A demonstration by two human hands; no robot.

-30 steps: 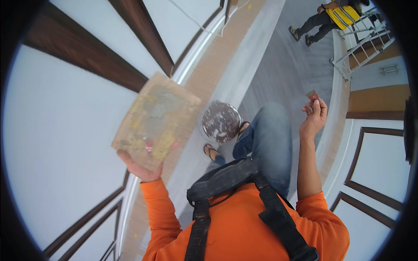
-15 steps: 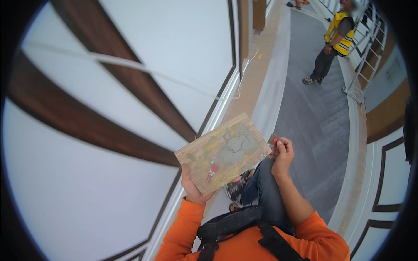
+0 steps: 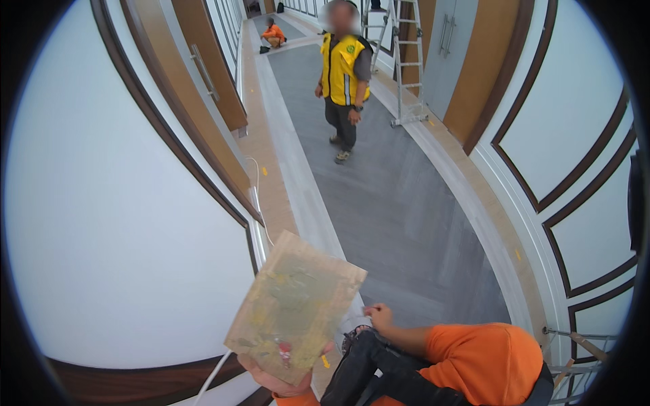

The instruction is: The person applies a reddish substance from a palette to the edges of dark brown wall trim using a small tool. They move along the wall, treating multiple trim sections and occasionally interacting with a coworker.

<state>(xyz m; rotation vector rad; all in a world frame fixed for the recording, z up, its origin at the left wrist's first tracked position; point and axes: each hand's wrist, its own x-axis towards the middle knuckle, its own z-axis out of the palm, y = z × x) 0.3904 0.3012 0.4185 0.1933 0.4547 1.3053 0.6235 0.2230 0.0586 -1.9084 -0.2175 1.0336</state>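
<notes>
My left hand [image 3: 277, 379] grips a thin wooden board [image 3: 292, 301] from below, its fingers partly hidden. The board's face carries grey and yellowish paste and a small red-and-white item [image 3: 284, 353]. Right of the board, low by my dark trouser leg, my right hand [image 3: 377, 315] is closed, its fingertips round something small that I cannot make out. Part of a speckled dark round object [image 3: 352, 337] shows beside that leg, mostly hidden.
A person in a yellow vest [image 3: 342, 68] stands on the grey floor [image 3: 406, 223]; another in orange [image 3: 272, 34] crouches farther off. A ladder [image 3: 409, 88] stands at the right wall, metal frames [image 3: 575, 342] lower right. A white cable [image 3: 264, 203] runs along the left skirting.
My view has lifted to show down the corridor. The board is lower in the picture and more upright. My right hand has dropped from beside it toward my leg. The vested person now faces this way.
</notes>
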